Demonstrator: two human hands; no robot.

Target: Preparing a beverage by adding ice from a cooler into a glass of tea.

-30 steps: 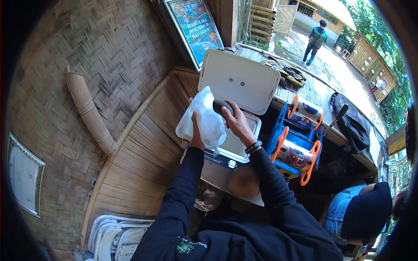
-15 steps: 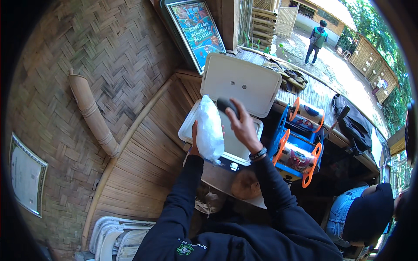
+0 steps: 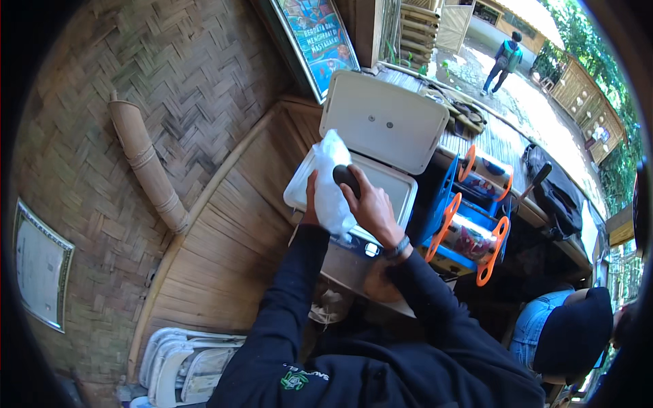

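Far left: carved tan bamboo tube [image 3: 146,163] fixed upright-ish on the woven wall, off the work area.

Left hand [image 3: 310,199]: grip wrapped on the long, white, translucent plastic bag [image 3: 332,200] from its left side, fingers mostly hidden. Bag is held near upright over the left part of the white, rectangular plastic cool box [image 3: 294,194], lower end reaching the box's front edge. Side hold probably steadies a limp, lumpy load and leaves the right flank exposed. Contents: whitish, can't tell more.

Dark, rounded, smooth object [image 3: 347,178] overlaps that flank; contact can't be confirmed, nor its material. Off-white flat plastic lid [image 3: 384,122] leans back past the box's far edge, likely so it doesn't block the hands.

Right hand [image 3: 374,209]: grip clamped on the dark object, rounded end exposed toward the bag, likely for control.

Right: blue-and-orange rack with clear drums [image 3: 466,238], by the bamboo-slat tabletop's [image 3: 507,141] near edge. Black fabric bag [image 3: 561,204] lies toward the tabletop's right end, well apart from both hands.
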